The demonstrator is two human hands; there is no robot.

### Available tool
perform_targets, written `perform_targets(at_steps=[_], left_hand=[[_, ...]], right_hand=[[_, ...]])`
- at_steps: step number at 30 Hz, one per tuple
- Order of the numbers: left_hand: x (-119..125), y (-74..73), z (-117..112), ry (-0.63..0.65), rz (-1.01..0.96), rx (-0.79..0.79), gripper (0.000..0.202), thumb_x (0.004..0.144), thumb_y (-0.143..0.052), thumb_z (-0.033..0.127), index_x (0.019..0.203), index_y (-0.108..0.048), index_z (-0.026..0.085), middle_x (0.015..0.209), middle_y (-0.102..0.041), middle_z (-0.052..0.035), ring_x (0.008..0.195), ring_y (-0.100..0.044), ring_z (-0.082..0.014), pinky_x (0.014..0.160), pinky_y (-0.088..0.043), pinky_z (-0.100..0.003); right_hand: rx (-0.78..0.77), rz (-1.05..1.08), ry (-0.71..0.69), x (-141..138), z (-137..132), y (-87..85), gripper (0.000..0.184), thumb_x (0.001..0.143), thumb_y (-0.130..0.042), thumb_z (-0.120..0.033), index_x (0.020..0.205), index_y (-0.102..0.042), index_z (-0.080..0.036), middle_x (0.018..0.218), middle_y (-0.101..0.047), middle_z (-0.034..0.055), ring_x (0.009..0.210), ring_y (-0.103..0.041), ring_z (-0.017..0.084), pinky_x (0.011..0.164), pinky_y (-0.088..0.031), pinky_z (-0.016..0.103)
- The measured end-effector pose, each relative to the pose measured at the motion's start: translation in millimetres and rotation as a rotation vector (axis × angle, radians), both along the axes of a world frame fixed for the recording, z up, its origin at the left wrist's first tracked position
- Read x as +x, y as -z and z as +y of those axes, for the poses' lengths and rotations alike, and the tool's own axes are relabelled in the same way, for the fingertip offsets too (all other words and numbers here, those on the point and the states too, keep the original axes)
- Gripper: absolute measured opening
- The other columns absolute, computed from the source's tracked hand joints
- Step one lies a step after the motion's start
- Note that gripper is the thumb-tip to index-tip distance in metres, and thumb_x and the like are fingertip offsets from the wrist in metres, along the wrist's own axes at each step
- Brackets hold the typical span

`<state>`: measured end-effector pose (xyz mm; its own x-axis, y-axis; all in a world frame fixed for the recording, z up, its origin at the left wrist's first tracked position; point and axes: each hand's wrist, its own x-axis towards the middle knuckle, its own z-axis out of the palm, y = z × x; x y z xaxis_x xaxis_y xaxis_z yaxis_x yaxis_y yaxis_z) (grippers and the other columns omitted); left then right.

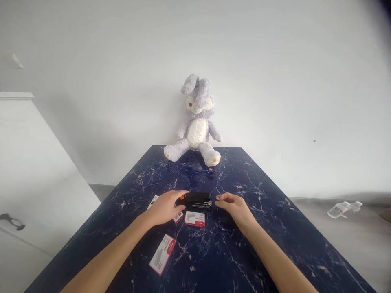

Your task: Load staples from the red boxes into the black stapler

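Note:
My left hand (166, 207) is closed around the rear of a black stapler (197, 198) with an orange part near the fingers. The stapler's front end points right, toward my right hand (233, 205). Just off that end, thumb and index finger of my right hand are pinched together. Something small and greyish shows at their tips, too small to make out. A red and white staple box (194, 219) lies just below the stapler, and another staple box (163, 254) lies nearer me at an angle. Red and white packaging (179, 217) is partly hidden beneath my left hand.
A grey-purple plush rabbit (197, 130) sits at the far edge of the dark blue marbled table (238, 171), against the wall. A white cabinet (36, 162) stands at left. Clear plastic bottles (339, 209) lie on the floor at right.

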<state>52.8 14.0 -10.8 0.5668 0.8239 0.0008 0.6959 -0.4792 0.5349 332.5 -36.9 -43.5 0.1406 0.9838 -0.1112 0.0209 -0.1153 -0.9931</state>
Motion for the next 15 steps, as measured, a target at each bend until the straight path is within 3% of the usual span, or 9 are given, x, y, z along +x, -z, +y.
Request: perform_targets(at_steps=[6, 9, 15], left_hand=[[-4.7, -8.7, 3.5, 0.097, -0.045, -0.039, 0.052, 0.092, -0.054, 0.038, 0.143, -0.047, 0.038, 0.134, -0.062, -0.0032, 0.114, -0.061, -0.0279, 0.086, -0.048, -0.033], [-6.0, -7.2, 4.7, 0.086, -0.032, -0.032, 0.053, 0.092, -0.055, 0.038, 0.144, -0.046, 0.037, 0.138, -0.059, -0.0033, 0.118, -0.059, -0.0289, 0.088, -0.047, -0.033], [-5.1, -5.9, 3.5, 0.095, -0.042, -0.025, 0.052, 0.092, -0.055, 0.036, 0.143, -0.046, 0.036, 0.139, -0.058, -0.0024, 0.121, -0.057, -0.0286, 0.095, -0.046, -0.035]], right_hand=[[0.06, -0.317, -0.087, -1.5, -0.9, 0.8, 0.024, 0.071, -0.073, -0.044, 0.072, -0.064, -0.022, 0.077, -0.072, 0.0002, 0.07, -0.064, 0.019, 0.068, -0.045, 0.029], [0.128, -0.477, -0.108, -7.8, 0.8, 0.0, 0.021, 0.075, -0.068, -0.042, 0.072, -0.062, -0.022, 0.079, -0.073, -0.0007, 0.069, -0.064, 0.018, 0.065, -0.045, 0.028], [0.148, -0.517, -0.179, -6.3, 4.9, -10.1, 0.019, 0.076, -0.066, -0.04, 0.07, -0.063, -0.022, 0.089, -0.075, 0.0004, 0.078, -0.068, 0.02, 0.07, -0.047, 0.028]])
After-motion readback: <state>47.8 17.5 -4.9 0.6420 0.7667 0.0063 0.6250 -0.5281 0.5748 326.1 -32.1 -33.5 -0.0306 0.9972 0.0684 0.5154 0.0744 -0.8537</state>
